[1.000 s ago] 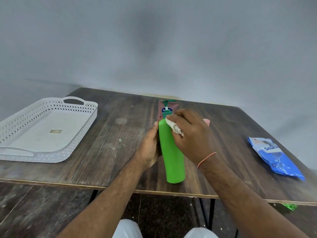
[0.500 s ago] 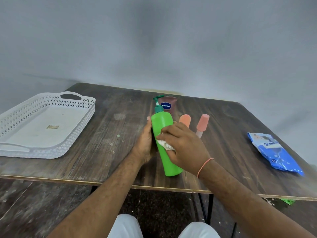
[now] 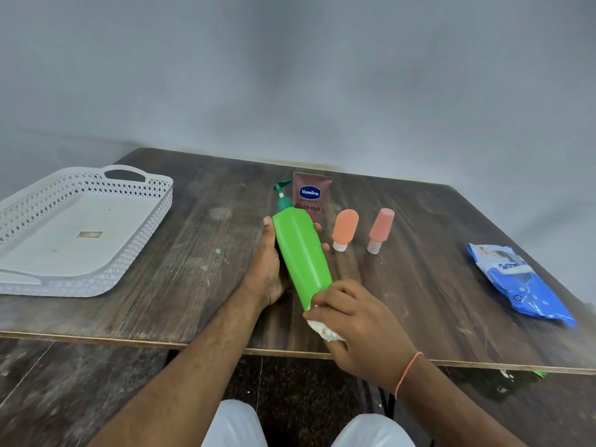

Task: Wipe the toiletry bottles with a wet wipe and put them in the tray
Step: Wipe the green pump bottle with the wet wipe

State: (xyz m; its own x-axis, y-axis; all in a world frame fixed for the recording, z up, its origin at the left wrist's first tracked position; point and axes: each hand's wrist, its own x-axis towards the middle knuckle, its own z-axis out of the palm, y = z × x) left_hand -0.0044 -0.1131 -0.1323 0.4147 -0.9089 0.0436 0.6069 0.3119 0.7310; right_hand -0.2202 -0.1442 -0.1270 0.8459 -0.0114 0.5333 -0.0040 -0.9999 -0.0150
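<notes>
Green pump bottle (image 3: 300, 253) tilts over the wooden table (image 3: 193, 253), gripped around its upper body by the left hand (image 3: 269, 269). Right hand (image 3: 358, 327), fingers curled, presses a bunched white wet wipe (image 3: 324, 330) against the bottle's base. Vaseline tube (image 3: 311, 196) and two peach bottles (image 3: 345, 229) stand just behind; white tray (image 3: 142, 240) sits left, blue wipes pack (image 3: 519, 282) right.

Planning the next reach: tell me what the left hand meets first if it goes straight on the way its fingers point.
Likely the Vaseline tube, standing just beyond the left hand holding the green pump bottle; depth is uncertain.
</notes>
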